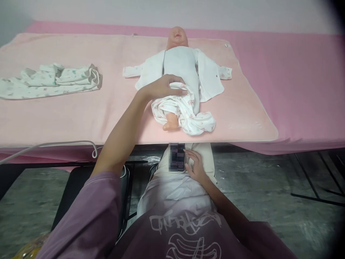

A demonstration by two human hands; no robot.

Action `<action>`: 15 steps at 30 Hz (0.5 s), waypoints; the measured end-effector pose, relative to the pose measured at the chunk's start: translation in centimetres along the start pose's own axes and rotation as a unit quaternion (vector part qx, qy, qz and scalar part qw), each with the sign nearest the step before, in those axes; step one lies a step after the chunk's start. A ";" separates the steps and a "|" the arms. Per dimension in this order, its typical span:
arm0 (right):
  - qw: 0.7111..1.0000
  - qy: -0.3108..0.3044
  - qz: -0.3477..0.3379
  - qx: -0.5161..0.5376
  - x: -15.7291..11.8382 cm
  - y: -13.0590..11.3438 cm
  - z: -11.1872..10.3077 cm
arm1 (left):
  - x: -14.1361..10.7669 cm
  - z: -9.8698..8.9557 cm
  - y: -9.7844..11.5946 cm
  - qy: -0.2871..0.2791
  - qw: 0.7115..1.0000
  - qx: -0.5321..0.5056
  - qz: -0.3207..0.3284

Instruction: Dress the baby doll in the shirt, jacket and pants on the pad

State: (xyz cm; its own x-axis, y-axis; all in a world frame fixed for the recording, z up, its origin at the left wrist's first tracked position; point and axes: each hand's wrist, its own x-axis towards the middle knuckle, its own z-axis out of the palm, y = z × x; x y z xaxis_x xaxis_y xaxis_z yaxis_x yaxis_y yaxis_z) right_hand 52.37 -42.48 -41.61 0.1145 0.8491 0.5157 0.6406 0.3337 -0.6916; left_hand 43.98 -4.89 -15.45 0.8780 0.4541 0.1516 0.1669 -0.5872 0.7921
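A baby doll [178, 37] lies face up on the pink cloth, wearing an open white jacket [211, 77] spread to both sides. White printed pants [201, 122] are bunched around its legs, and one bare foot [171, 122] sticks out. My left hand [168, 86] reaches over the doll's middle, thumb and fingers curved round the waistband of the pants. Down on my lap rests a dark phone [178, 157], partly blurred out. At the phone's right edge is my right hand [195, 163], fingers apart and fingertips at its side.
A folded printed garment [54, 81] lies at the left on the peach pad [115, 118], which covers part of the pink table [293, 90]. A white cable [67, 142] runs along the front edge. Dark chairs stand below.
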 end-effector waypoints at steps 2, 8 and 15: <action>1.000 -0.012 0.003 -0.004 -0.1 0.1 0.1 | 0.0 0.0 0.0 0.001 1.000 -0.003 0.002; 1.000 -0.028 0.014 -0.002 -0.1 0.2 0.1 | 0.1 0.3 -0.2 -0.006 1.000 0.001 0.001; 0.997 0.061 0.038 0.007 -0.4 0.1 -0.1 | -3.9 -0.1 3.5 0.077 0.996 0.051 0.018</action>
State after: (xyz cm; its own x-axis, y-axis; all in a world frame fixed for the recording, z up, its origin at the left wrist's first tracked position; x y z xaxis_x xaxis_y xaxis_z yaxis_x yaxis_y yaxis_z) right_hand 52.49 -42.79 -41.82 0.2541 0.8168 0.5180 0.6155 0.2765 -0.7380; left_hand 41.12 -8.67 -13.20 0.8064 0.5244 0.2734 0.1881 -0.6658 0.7220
